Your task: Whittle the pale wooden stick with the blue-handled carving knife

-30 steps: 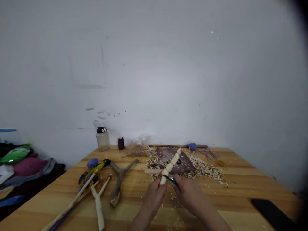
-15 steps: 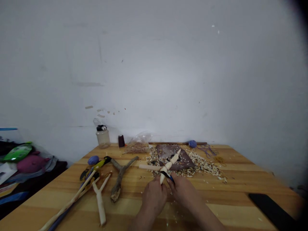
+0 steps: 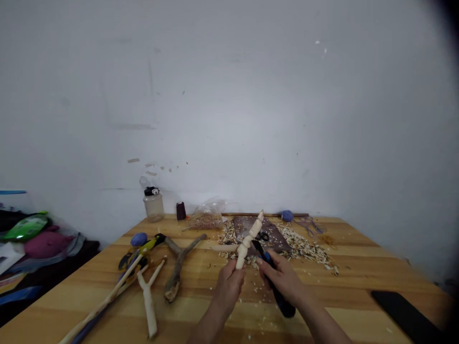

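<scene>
My left hand [image 3: 228, 284] is closed round the lower end of a pale, peeled forked stick [image 3: 245, 246]. The stick tilts up and away, with notches carved along its main stem and a thin side branch pointing left. My right hand [image 3: 283, 279] grips a knife [image 3: 283, 302] with a black and blue handle, just right of the stick. The knife's dark front end points up toward the stem; whether it touches the wood I cannot tell. Behind the stick, a dark brown mat [image 3: 278, 242] bears scissors [image 3: 264, 236] and scattered wood shavings [image 3: 304, 246].
To the left lie a bark-covered forked branch [image 3: 178, 267], a peeled fork [image 3: 148, 306] and a long stick [image 3: 95, 310]. A bottle [image 3: 154, 206], thread spool [image 3: 180, 210] and plastic bag [image 3: 206, 216] line the back. A black flat object [image 3: 401, 310] lies at right, blue yarn [image 3: 287, 216] behind.
The knife has come away from the stick's lower stem and swung to its right, so its handle now shows. My hands have moved apart, and the stick stands more upright.
</scene>
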Tool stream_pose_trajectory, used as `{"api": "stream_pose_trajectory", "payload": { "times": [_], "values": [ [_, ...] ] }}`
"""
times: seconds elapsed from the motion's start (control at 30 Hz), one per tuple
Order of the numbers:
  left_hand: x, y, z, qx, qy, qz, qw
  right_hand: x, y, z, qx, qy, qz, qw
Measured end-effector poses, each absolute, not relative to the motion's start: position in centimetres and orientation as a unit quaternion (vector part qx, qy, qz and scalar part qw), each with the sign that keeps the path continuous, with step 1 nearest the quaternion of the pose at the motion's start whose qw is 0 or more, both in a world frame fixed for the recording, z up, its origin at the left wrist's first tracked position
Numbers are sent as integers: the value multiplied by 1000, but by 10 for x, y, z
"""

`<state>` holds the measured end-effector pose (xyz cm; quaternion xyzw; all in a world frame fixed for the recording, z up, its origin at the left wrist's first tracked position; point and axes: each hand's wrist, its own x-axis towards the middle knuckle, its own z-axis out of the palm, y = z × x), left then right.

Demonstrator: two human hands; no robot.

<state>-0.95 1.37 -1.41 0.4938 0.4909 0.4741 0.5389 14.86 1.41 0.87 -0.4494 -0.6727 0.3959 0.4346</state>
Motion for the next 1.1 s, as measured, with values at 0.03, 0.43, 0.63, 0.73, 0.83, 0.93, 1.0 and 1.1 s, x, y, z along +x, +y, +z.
{"api": "stream_pose_trajectory", "payload": {
  "times": [0.03,0.43,0.63,0.73,0.83,0.93,1.0,1.1],
  "values": [
    [-9,13,-14,495,481,479,543,148,15,7,-456,-689,354,438],
    [-7,5,0,479,430,481,595,147,4,17,-510,-810,50,285],
    [-8,5,0,440,420,450,654,145,0,23,-532,-812,16,239],
    [-9,5,-1,434,416,441,666,144,-1,24,-534,-810,16,240],
    [-10,6,-2,425,411,433,681,144,-1,23,-538,-808,11,238],
    [-11,6,0,412,410,415,700,145,-1,21,-533,-810,6,245],
    [-11,6,0,405,414,402,709,145,-1,20,-527,-812,5,250],
    [-11,6,1,400,415,396,714,146,0,19,-528,-811,6,250]
  ]
}}
